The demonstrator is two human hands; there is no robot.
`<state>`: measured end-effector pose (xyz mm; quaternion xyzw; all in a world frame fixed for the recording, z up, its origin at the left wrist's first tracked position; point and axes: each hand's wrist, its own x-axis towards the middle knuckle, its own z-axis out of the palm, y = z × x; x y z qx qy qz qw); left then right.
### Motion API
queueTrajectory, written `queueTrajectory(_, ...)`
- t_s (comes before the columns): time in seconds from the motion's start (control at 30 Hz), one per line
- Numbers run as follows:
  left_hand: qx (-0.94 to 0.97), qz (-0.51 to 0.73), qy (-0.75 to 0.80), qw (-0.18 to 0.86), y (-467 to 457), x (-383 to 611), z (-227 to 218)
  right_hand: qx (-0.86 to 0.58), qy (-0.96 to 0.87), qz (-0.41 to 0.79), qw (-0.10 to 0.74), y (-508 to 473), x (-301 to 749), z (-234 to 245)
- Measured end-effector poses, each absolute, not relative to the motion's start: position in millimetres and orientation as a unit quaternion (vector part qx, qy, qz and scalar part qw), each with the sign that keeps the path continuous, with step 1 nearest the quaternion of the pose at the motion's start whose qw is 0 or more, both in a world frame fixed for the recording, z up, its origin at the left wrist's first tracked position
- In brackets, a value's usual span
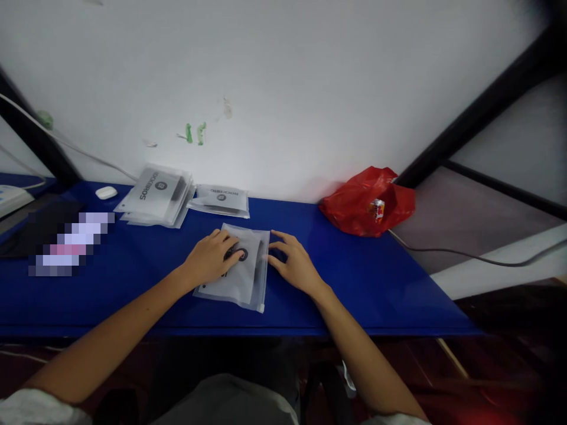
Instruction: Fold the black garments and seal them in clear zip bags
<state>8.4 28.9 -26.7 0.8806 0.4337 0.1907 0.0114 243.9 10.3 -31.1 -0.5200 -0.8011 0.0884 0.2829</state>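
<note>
A frosted zip bag with a dark round logo lies flat on the blue table in front of me, its slider at the near right corner. Over its left part rests my left hand, fingers spread on the plastic. My right hand is at the bag's right edge with its fingers apart, the tips at or very near the zip strip; whether they touch it I cannot tell. Something flat and pale fills most of the bag, with a darker strip along its right side.
A stack of similar bags stands at the back left, with a single bag beside it. A red plastic bag sits at the back right. Left are a small white case and a blurred-out flat object. Cables run along both sides.
</note>
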Motion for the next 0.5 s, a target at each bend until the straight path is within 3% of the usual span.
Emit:
queueTrajectory(0.23,0.868,0.237,0.423,0.107,27.8,11.0,-27.7,-0.523,-0.8,0.111,0.272,19.0,238.7,-52.7)
queueTrajectory(0.4,0.84,0.219,0.494,0.05,37.7,2.4,-32.0,-0.486,-0.821,0.132,0.269,24.4,240.7,-56.0)
queueTrajectory(0.5,0.831,0.177,0.522,0.074,45.2,-8.0,-35.0,-0.473,-0.828,0.132,0.271,25.2,243.5,-52.3)
